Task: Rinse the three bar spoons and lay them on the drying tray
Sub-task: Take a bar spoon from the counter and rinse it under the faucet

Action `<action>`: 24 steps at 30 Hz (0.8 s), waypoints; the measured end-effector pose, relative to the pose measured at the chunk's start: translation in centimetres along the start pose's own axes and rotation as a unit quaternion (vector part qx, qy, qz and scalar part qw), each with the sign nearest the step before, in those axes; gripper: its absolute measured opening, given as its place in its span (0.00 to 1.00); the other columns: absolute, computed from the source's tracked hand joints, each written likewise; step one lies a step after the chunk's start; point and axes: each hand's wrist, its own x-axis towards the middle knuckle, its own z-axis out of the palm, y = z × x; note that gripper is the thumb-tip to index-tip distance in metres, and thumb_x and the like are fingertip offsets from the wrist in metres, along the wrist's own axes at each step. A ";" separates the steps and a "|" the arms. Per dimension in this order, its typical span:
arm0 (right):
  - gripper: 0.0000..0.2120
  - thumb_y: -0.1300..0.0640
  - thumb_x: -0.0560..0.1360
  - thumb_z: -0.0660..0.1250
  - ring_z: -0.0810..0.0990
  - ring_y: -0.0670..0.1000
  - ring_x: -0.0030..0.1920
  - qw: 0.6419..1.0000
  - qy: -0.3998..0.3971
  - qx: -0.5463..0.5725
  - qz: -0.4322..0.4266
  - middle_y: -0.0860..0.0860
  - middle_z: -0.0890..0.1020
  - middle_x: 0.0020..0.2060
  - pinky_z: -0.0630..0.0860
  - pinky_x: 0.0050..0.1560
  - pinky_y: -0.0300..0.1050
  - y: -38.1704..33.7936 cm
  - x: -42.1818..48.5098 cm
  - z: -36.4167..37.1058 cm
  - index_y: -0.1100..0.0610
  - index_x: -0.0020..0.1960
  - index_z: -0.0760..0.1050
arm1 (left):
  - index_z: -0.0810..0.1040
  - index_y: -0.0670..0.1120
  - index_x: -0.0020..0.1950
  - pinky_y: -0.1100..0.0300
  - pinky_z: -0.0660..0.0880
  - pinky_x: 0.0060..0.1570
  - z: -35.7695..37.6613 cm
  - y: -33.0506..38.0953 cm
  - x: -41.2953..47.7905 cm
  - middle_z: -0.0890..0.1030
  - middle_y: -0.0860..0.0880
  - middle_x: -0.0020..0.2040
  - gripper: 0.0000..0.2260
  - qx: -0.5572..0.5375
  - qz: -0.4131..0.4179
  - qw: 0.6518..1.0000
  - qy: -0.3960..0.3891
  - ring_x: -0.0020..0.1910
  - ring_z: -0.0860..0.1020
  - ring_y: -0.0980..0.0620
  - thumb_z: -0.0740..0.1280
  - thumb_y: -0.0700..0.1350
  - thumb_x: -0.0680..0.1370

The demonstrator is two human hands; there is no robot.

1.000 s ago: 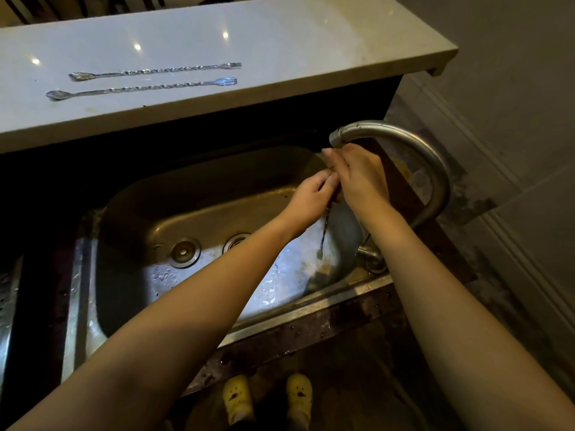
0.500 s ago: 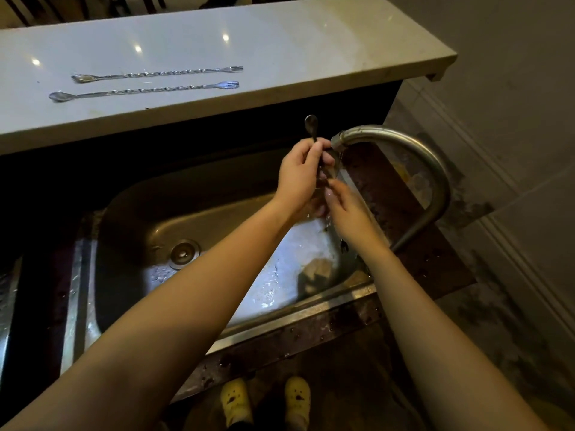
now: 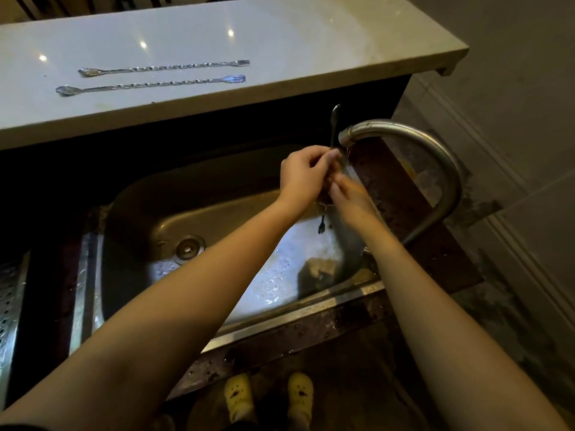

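One bar spoon (image 3: 334, 126) stands nearly upright under the spout of the curved tap (image 3: 413, 138), bowl end up and fork end (image 3: 321, 226) hanging over the sink. My left hand (image 3: 303, 172) is shut on its upper shaft. My right hand (image 3: 350, 197), blurred, wraps the shaft just below. Two more bar spoons lie side by side on the white counter: the farther spoon (image 3: 163, 68) and the nearer spoon (image 3: 149, 85), bowls to the left, forks to the right.
The steel sink (image 3: 146, 219) has a wet floor and a drain (image 3: 188, 247). A perforated metal tray (image 3: 7, 306) shows at the left edge. The white counter (image 3: 311, 42) runs behind the sink. Tiled floor lies to the right, and yellow shoes show below.
The spoon went from hanging below my hands to standing with its bowl above them. My left hand rose to the spout and my right hand slid down the shaft.
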 end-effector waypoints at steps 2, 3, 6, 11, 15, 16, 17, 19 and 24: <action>0.12 0.59 0.80 0.56 0.74 0.34 0.40 0.999 0.009 -0.054 0.003 0.40 0.75 0.40 0.68 0.36 0.28 0.4 0.5 -0.1 0.52 0.56 0.76 | 0.81 0.42 0.53 0.51 0.80 0.50 -0.2 -0.4 -0.2 0.84 0.44 0.46 0.09 0.017 0.016 1.000 0.000 0.48 0.82 0.49 0.63 0.43 0.78; 0.11 0.59 0.80 0.57 0.74 0.35 0.39 0.997 0.020 -0.072 0.004 0.40 0.75 0.39 0.67 0.36 0.29 0.6 0.8 0.0 0.52 0.54 0.78 | 0.81 0.42 0.55 0.52 0.80 0.51 -0.3 -0.8 -0.5 0.84 0.44 0.48 0.10 0.020 0.024 1.000 0.003 0.49 0.81 0.50 0.62 0.43 0.79; 0.10 0.56 0.79 0.60 0.76 0.39 0.38 0.991 0.026 -0.127 -0.017 0.45 0.79 0.40 0.72 0.38 0.32 1.2 1.5 0.9 0.53 0.52 0.80 | 0.76 0.44 0.62 0.59 0.77 0.52 -0.5 -3.1 -2.5 0.82 0.44 0.55 0.13 0.072 0.011 0.997 0.019 0.53 0.80 0.51 0.58 0.43 0.80; 0.11 0.57 0.78 0.61 0.78 0.50 0.37 0.991 0.035 -0.127 0.034 0.53 0.82 0.36 0.76 0.39 0.46 4.0 2.2 4.2 0.59 0.44 0.81 | 0.65 0.45 0.71 0.48 0.69 0.63 -0.3 -9.2 -9.7 0.74 0.40 0.67 0.18 0.266 -0.061 0.957 -0.099 0.66 0.72 0.43 0.53 0.48 0.82; 0.11 0.56 0.79 0.60 0.80 0.56 0.47 0.975 0.028 -0.200 0.098 0.58 0.82 0.48 0.77 0.46 0.49 6.6 3.1 6.4 0.58 0.49 0.81 | 0.54 0.50 0.75 0.49 0.46 0.75 -0.4 -12.7 -14.4 0.55 0.49 0.78 0.23 0.380 -0.084 0.905 -0.172 0.77 0.50 0.51 0.49 0.55 0.81; 0.12 0.56 0.80 0.60 0.79 0.58 0.50 0.969 0.018 -0.221 0.111 0.59 0.81 0.51 0.78 0.50 0.52 7.2 3.4 7.0 0.59 0.52 0.80 | 0.52 0.51 0.76 0.49 0.43 0.75 -0.5 -13.2 -15.2 0.53 0.50 0.78 0.24 0.401 -0.081 0.894 -0.181 0.77 0.47 0.52 0.48 0.57 0.81; 0.12 0.56 0.80 0.59 0.79 0.59 0.52 0.963 0.005 -0.242 0.122 0.59 0.81 0.52 0.78 0.53 0.54 7.8 3.6 7.7 0.59 0.53 0.80 | 0.52 0.51 0.76 0.49 0.42 0.74 -0.6 -13.7 -15.9 0.53 0.50 0.78 0.25 0.420 -0.076 0.885 -0.186 0.77 0.47 0.52 0.48 0.58 0.80; 0.12 0.56 0.80 0.59 0.79 0.59 0.54 0.949 -0.020 -0.282 0.141 0.60 0.81 0.54 0.78 0.54 0.54 8.8 4.1 9.2 0.59 0.56 0.79 | 0.51 0.50 0.76 0.50 0.41 0.75 -0.8 -14.3 -16.9 0.54 0.49 0.78 0.26 0.453 -0.071 0.869 -0.187 0.77 0.48 0.51 0.46 0.59 0.80; 0.11 0.62 0.78 0.63 0.81 0.59 0.52 0.908 -0.072 -0.381 0.161 0.60 0.81 0.52 0.79 0.49 0.48 11.3 4.9 13.0 0.63 0.58 0.77 | 0.51 0.48 0.76 0.52 0.42 0.75 -0.6 -14.8 -17.5 0.57 0.48 0.77 0.27 0.477 -0.058 0.858 -0.181 0.77 0.50 0.52 0.43 0.59 0.80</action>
